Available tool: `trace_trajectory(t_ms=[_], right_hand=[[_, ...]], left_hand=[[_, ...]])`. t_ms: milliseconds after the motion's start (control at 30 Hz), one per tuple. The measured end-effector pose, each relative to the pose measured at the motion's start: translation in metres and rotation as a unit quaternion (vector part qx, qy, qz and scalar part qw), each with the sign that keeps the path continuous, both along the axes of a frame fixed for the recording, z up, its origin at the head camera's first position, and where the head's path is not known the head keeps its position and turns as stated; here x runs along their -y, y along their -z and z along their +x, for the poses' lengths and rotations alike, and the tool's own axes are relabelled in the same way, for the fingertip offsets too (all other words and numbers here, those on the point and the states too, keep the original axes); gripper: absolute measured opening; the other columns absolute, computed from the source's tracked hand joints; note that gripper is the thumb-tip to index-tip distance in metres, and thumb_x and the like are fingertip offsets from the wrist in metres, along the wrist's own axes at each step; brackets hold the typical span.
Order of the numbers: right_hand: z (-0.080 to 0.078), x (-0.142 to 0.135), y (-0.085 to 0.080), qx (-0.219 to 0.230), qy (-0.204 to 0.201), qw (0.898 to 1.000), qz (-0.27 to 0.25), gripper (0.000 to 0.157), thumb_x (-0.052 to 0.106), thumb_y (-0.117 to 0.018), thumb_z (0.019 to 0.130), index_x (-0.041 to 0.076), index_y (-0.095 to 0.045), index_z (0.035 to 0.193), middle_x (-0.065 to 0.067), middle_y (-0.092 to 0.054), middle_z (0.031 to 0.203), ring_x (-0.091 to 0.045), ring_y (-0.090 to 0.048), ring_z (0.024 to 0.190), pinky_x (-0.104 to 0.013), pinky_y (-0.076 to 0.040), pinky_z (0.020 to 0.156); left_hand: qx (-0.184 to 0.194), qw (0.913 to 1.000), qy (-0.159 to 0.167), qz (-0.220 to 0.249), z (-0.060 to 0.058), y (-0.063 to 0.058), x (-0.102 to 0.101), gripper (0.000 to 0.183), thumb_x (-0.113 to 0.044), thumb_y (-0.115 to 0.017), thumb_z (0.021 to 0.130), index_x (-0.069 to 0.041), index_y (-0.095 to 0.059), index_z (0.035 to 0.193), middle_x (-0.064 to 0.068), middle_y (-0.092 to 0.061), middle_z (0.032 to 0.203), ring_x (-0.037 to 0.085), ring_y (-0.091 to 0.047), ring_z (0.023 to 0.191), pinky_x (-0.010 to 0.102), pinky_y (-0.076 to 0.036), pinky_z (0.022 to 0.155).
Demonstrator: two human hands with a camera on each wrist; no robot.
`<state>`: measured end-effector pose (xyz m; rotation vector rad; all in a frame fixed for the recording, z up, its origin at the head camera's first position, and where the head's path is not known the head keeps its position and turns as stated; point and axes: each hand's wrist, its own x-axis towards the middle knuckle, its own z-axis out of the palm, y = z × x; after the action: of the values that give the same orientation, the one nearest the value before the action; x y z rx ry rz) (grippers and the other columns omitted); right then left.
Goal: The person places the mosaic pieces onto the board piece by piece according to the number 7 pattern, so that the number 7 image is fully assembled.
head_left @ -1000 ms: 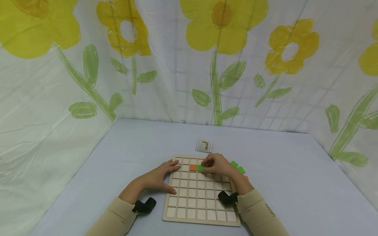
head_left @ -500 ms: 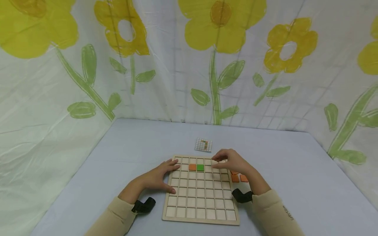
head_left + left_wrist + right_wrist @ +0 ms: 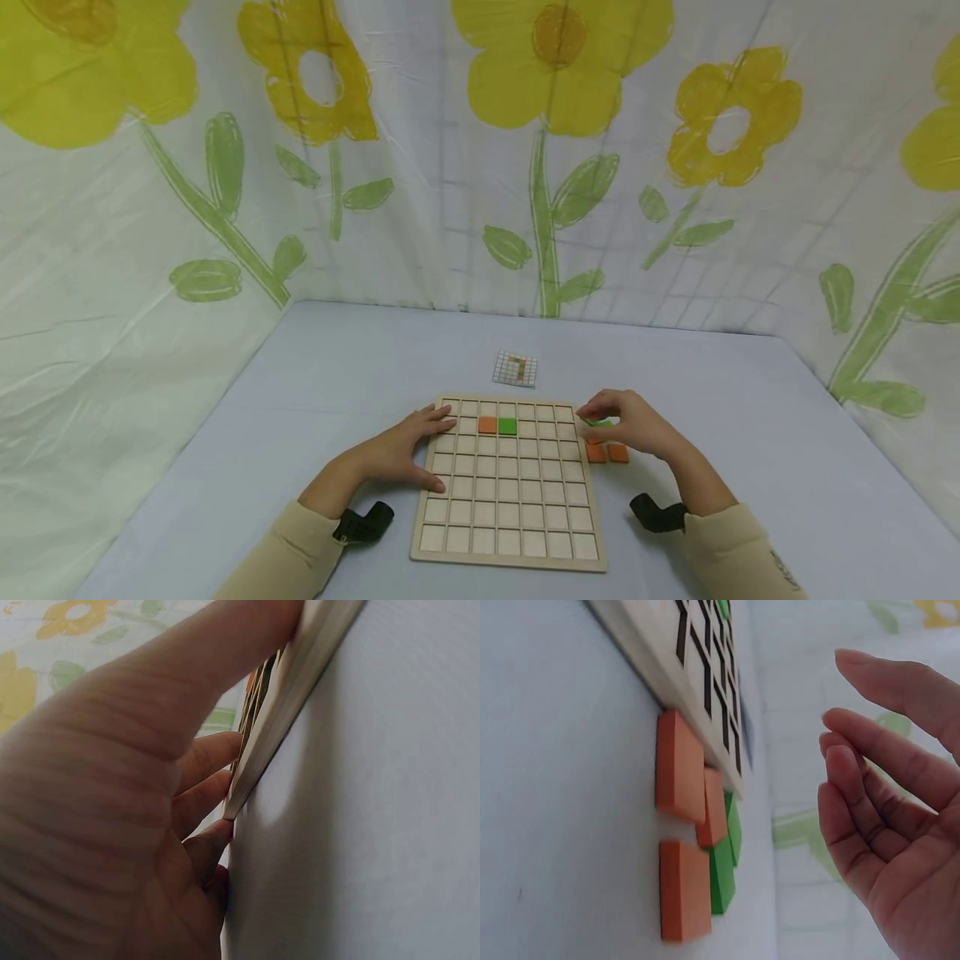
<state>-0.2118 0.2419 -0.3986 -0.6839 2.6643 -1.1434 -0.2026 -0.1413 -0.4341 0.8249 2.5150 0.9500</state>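
Note:
A wooden grid board point(image 3: 497, 517) lies on the table; an orange tile point(image 3: 487, 425) and a green tile point(image 3: 507, 427) sit side by side in its second row from the far edge. My left hand point(image 3: 401, 446) rests along the board's left edge, fingers and thumb apart, touching the rim. My right hand point(image 3: 637, 423) hovers over loose tiles beside the board's right edge, with nothing between its thumb and fingers. In the right wrist view, orange tiles point(image 3: 684, 891) and green tiles point(image 3: 721, 877) lie close together below the fingers, which are loosely bent.
Beyond the board lies a small card point(image 3: 515, 368) printed with a coloured grid pattern. A pale cloth covers the table point(image 3: 337, 367). Behind it hangs a curtain point(image 3: 420, 250) with yellow flowers.
My right hand has let go of the green tile in the second row and moved right, off the board, to the loose tiles. The left hand has stayed at the board's left edge.

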Motion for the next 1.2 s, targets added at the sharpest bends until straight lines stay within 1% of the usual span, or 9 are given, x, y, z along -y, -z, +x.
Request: trace_trajectory(t_ms=[133,200,300,400,500,667,867,1033,1200], right_hand=[[0.004,-0.012,0.000,0.003,0.018,1.000,-0.002,0.034,0.023,-0.074,0.079,0.003,-0.068,0.105,-0.012,-0.065,0.102,-0.026,-0.061,0.093,-0.044,-0.051,0.084],[0.006,-0.017,0.000,0.000,0.027,1.000,0.001,0.034,0.023,-0.075,0.079,0.003,-0.068,0.105,-0.011,-0.065,0.102,-0.025,-0.062,0.093,-0.042,-0.052,0.083],[0.009,-0.024,0.000,0.001,0.035,0.999,0.007,0.033,0.023,-0.074,0.079,0.004,-0.067,0.104,-0.009,-0.065,0.101,-0.023,-0.062,0.093,-0.034,-0.052,0.080],[0.011,-0.031,0.002,0.007,0.044,0.999,0.012,0.032,0.023,-0.075,0.079,0.004,-0.068,0.104,-0.008,-0.065,0.101,-0.016,-0.061,0.091,-0.025,-0.050,0.077],[0.014,-0.036,0.005,0.017,0.052,0.998,0.009,0.031,0.022,-0.074,0.079,0.004,-0.068,0.104,-0.008,-0.065,0.102,-0.009,-0.058,0.088,-0.021,-0.049,0.076],[0.017,-0.043,0.012,0.025,0.061,0.998,0.008,0.029,0.020,-0.073,0.081,0.003,-0.068,0.104,-0.009,-0.065,0.103,-0.005,-0.058,0.087,-0.020,-0.049,0.075],[0.018,-0.050,0.022,0.036,0.071,0.997,0.011,0.030,0.019,-0.074,0.079,0.001,-0.067,0.103,-0.011,-0.066,0.102,0.000,-0.057,0.084,-0.018,-0.049,0.073],[0.019,-0.053,0.028,0.049,0.065,0.997,0.007,0.031,0.014,-0.075,0.077,-0.002,-0.067,0.102,-0.013,-0.067,0.101,0.000,-0.056,0.081,-0.017,-0.049,0.071],[0.019,-0.052,0.029,0.044,0.060,0.997,0.010,0.032,0.015,-0.077,0.075,-0.002,-0.067,0.100,-0.012,-0.067,0.099,-0.001,-0.055,0.080,-0.017,-0.049,0.070]], left_hand=[[0.000,1.0000,0.000,0.000,0.000,0.000,0.000,0.093,-0.042,-0.081,0.067,-0.015,-0.037,0.144,0.003,-0.018,0.157,0.034,-0.004,0.145,0.062,-0.014,0.112],[0.001,1.0000,0.001,0.000,-0.001,0.000,0.000,0.093,-0.042,-0.081,0.067,-0.015,-0.037,0.144,0.003,-0.018,0.157,0.034,-0.004,0.145,0.061,-0.014,0.112],[-0.001,1.0000,0.001,0.000,-0.001,0.000,0.000,0.093,-0.043,-0.081,0.067,-0.015,-0.037,0.144,0.003,-0.018,0.157,0.034,-0.004,0.145,0.061,-0.014,0.112],[-0.001,1.0000,0.000,0.000,-0.001,0.001,0.000,0.093,-0.043,-0.081,0.067,-0.016,-0.037,0.144,0.002,-0.018,0.157,0.033,-0.005,0.145,0.061,-0.014,0.112],[-0.001,1.0000,-0.001,0.000,-0.001,0.002,0.000,0.093,-0.043,-0.081,0.066,-0.016,-0.037,0.144,0.002,-0.018,0.157,0.033,-0.005,0.145,0.062,-0.014,0.111],[-0.005,1.0000,0.001,-0.002,-0.001,0.003,0.001,0.093,-0.044,-0.081,0.067,-0.017,-0.037,0.144,0.002,-0.017,0.157,0.033,-0.005,0.145,0.061,-0.014,0.112],[-0.003,1.0000,0.001,-0.002,-0.002,0.004,0.000,0.093,-0.044,-0.081,0.067,-0.017,-0.037,0.144,0.002,-0.017,0.157,0.033,-0.004,0.145,0.061,-0.014,0.112],[-0.002,1.0000,0.000,-0.003,-0.002,0.004,0.000,0.093,-0.044,-0.081,0.066,-0.017,-0.037,0.144,0.001,-0.017,0.157,0.033,-0.004,0.145,0.061,-0.014,0.112],[0.001,1.0000,-0.001,0.000,-0.002,0.003,0.000,0.093,-0.044,-0.081,0.066,-0.016,-0.038,0.143,0.002,-0.017,0.157,0.033,-0.004,0.145,0.062,-0.013,0.112]])
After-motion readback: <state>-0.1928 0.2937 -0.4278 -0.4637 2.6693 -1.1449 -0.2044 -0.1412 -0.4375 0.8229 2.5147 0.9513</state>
